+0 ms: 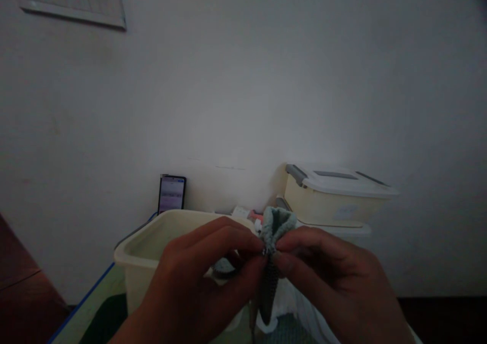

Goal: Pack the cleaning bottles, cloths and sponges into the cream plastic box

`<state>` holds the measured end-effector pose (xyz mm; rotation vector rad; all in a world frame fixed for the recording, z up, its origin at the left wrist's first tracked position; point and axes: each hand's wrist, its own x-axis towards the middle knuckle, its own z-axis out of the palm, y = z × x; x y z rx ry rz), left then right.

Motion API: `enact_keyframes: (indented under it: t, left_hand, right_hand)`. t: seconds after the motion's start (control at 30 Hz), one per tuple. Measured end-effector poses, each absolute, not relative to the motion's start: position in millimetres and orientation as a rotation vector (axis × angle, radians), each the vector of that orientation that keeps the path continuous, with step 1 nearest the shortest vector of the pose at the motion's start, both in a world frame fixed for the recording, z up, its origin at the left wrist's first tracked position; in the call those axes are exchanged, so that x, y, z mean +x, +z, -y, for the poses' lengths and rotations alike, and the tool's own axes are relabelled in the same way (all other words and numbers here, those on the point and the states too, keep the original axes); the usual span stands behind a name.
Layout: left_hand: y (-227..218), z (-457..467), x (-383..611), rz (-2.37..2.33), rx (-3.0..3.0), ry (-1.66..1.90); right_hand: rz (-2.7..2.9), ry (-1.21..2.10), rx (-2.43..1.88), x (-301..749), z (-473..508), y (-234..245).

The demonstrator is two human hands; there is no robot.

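Observation:
Near the bottom centre I pinch a small grey-green fuzzy knitted piece (279, 218) between both hands. Its upper part is folded into an open loop, while a darker ribbed part (269, 283) hangs below the fingertips. My left hand (205, 273) grips it from the left with thumb and forefinger. From the right, my right hand (327, 273) closes thumb and forefinger on the same spot, the fingertips almost meeting. The dim light hides whether a small tool or thread is also in the fingers.
A cream open bin (167, 222) stands behind my left hand. Beyond it a phone (172, 194) leans upright against the wall. At the right, a lidded storage box (335, 199) rests on another lid. White cloth or plastic (291, 303) lies beneath my hands.

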<state>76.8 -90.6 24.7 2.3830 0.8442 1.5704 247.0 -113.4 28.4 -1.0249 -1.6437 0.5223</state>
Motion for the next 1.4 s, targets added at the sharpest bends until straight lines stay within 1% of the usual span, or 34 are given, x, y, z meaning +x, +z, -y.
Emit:
enact_keyframes:
  t: [0.37, 0.6, 0.77, 1.0, 1.17, 1.23, 1.3, 1.4]
  left_hand:
    - [26, 90, 72, -0.789, 2.359, 1.453]
    - [27, 89, 70, -0.712, 2.379, 1.412]
    - [24, 91, 69, -0.712, 2.393, 1.409]
    - [22, 86, 66, -0.837, 2.305, 1.399]
    - [25, 86, 59, -0.836, 2.135, 1.482]
    - [25, 87, 56, -0.783, 2.045, 1.524]
    - [26, 87, 55, -0.727, 1.985, 1.546]
    - [27, 87, 54, -0.7, 1.914, 1.533]
  right_hand:
    - [1.727, 0.494, -1.015, 250, 112, 30]
    - [1.687, 0.578, -0.999, 247, 113, 29]
    - [1.695, 0.568, -1.021, 246, 115, 33]
    - [1.858, 0.473, -1.025, 252, 115, 33]
    - [1.803, 0.188, -1.145, 270, 104, 20]
    - [1.814, 0.252, -1.193, 278, 98, 15]
    - [1.818, 0.448, -1.188, 282, 94, 13]
    - [1.786, 0.75, -1.074, 282, 94, 13]
